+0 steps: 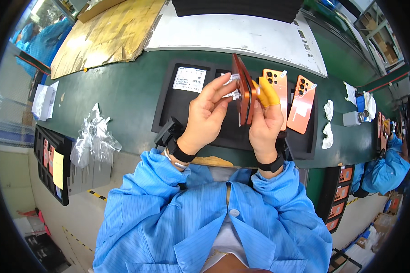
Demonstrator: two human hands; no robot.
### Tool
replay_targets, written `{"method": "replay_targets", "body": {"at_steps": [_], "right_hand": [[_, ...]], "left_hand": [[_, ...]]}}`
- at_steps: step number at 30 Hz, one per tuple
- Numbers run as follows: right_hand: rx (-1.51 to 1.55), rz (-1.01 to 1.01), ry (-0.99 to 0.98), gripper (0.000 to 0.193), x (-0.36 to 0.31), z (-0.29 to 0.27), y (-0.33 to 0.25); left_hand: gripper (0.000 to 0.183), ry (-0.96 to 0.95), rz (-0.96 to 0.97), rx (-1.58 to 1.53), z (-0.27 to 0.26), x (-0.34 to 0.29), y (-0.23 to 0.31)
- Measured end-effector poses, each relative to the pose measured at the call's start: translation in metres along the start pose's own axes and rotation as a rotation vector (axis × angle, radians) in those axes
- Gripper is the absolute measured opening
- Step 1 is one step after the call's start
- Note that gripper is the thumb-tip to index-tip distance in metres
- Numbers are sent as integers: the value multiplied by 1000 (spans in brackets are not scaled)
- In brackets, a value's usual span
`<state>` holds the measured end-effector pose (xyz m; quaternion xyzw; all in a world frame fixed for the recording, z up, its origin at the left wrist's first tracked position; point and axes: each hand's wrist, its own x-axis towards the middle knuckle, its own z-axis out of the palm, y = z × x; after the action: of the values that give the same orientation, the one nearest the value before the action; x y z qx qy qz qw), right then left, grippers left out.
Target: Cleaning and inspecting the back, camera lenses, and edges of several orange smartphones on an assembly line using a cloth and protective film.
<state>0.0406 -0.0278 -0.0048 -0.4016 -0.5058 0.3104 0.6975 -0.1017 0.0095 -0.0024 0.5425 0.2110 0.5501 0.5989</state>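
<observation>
My right hand [265, 123], with yellow finger covers [268, 92], grips an orange phone [245, 93] stood on edge above a black foam tray [168, 111]. A dark seam runs along the phone's edge; I cannot tell whether a second slab lies against it. My left hand [208, 111] has its fingers curled toward the phone's left face, at a clear and white tab [233, 78]. What those fingertips pinch, if anything, is hidden. Two more orange phones, one upper-right [278, 86] and one beside it [301, 105], lie camera side up in the tray's right half.
A white printed label sheet [189, 79] lies in the tray's left part. Crumpled clear film [95, 139] hangs at the left table edge near stacked black trays [52, 164]. White scraps [328, 123] and a small bottle [351, 118] sit right. A co-worker's blue sleeve [387, 170] is at far right.
</observation>
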Motion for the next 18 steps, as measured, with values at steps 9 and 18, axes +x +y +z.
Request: {"method": "replay_targets", "body": {"at_steps": [9, 18], "right_hand": [[98, 194, -21, 48, -34, -9, 16], [50, 218, 16, 49, -30, -1, 16]], "left_hand": [[52, 22, -167, 141, -7, -32, -14], [49, 83, -198, 70, -4, -23, -14]]}}
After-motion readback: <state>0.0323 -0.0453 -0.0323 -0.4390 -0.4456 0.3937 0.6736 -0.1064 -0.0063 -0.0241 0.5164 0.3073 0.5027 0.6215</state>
